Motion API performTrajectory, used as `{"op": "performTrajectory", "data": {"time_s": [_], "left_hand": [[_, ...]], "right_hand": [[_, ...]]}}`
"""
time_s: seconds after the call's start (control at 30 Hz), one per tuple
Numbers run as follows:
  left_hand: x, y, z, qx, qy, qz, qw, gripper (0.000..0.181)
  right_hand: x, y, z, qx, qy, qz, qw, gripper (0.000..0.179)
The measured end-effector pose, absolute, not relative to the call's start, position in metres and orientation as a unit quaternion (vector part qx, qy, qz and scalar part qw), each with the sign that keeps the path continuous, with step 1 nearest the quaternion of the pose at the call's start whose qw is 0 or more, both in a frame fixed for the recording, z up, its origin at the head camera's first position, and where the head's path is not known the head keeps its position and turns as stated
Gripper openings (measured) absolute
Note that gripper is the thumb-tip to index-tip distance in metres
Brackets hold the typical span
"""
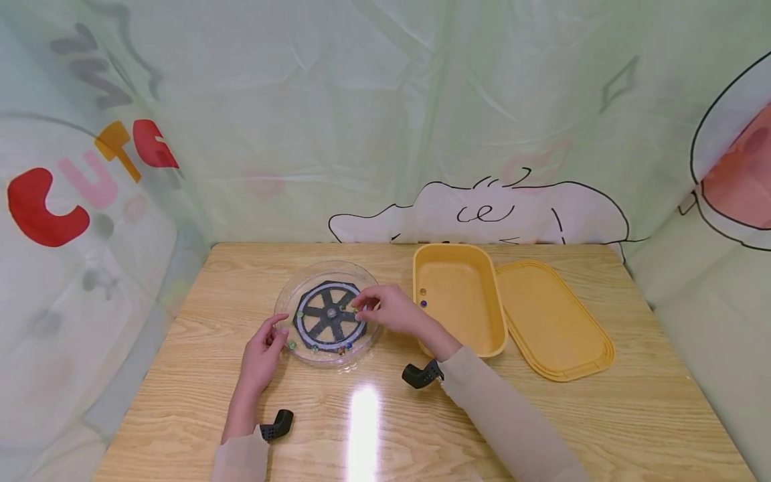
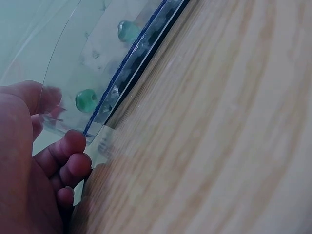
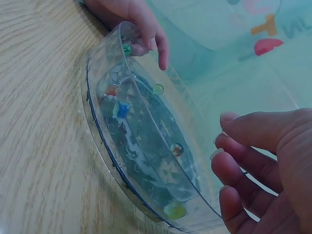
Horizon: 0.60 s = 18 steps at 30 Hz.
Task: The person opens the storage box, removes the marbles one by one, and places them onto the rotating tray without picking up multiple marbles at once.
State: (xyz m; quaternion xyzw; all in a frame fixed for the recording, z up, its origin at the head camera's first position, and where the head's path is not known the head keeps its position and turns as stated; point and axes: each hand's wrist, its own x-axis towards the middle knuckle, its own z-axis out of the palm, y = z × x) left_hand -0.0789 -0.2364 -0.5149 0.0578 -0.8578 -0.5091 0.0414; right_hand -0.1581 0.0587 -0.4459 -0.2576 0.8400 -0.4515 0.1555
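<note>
A clear round dish (image 1: 325,266) with a dark spoked pattern in its base stands on the table, several glass marbles inside. My left hand (image 1: 262,351) grips its left rim, a digit inside the wall and curled fingers outside. Close to that hand lies a green marble (image 2: 87,101). My right hand (image 1: 393,311) hovers at the dish's right side; its thumb and loosely bent fingers (image 3: 239,168) are apart, with nothing between them. Near these fingers are a brownish marble (image 3: 176,149) and a yellow-green marble (image 3: 174,210). A blue marble (image 1: 349,346) lies toward the front.
A yellow tray (image 1: 500,314) stands right of the dish, holding an amber marble (image 1: 423,292) and a blue marble along its left side. Its yellow lid (image 1: 560,328) lies flat on the table at the far right. A printed curtain (image 1: 385,134) hangs behind the table (image 1: 199,375).
</note>
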Motion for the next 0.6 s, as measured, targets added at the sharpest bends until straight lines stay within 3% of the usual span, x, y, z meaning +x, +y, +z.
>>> {"op": "performTrajectory", "data": {"time_s": [0.6], "left_hand": [[-0.0789,-0.2354,-0.5164,0.057,-0.861,-0.503,0.045,0.03]], "right_hand": [[-0.1582,0.0648,-0.4385,-0.259,0.838,-0.456,0.153,0.02]]}}
